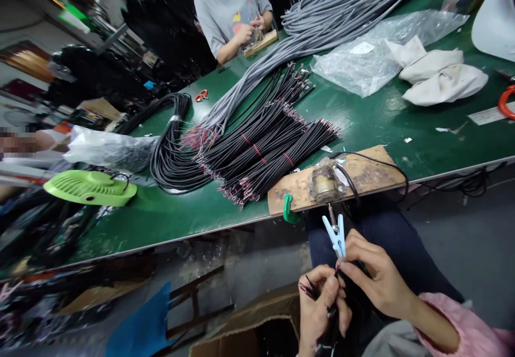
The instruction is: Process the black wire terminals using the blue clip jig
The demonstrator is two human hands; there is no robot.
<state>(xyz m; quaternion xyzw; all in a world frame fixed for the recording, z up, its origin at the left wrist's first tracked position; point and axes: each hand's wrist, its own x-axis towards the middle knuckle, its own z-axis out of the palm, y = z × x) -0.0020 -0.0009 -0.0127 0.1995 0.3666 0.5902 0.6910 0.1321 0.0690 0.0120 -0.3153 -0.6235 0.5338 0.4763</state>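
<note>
My left hand (322, 303) is closed around several short black cables (330, 325); their thin coloured wire ends (308, 287) stick out by the thumb. My right hand (376, 274) pinches the wires of one cable with thumb and forefinger, close to the lower end of a light blue clothespin (337, 239). The clothespin hangs at the metal shaft (332, 218) of a small motor (325, 183). That motor is fixed on a wooden board (370, 169) at the table edge. Whether the wires sit inside the clothespin's jaws is hidden by my fingertips.
Bundles of cut black cables (257, 156) and long grey cables (322, 24) lie on the green table (169, 228). A green clamp (288, 209) grips the board. Nearby are a lime-green fan (90, 188), plastic bag (362, 59), cardboard box (249, 327) and a co-worker (229, 19) opposite.
</note>
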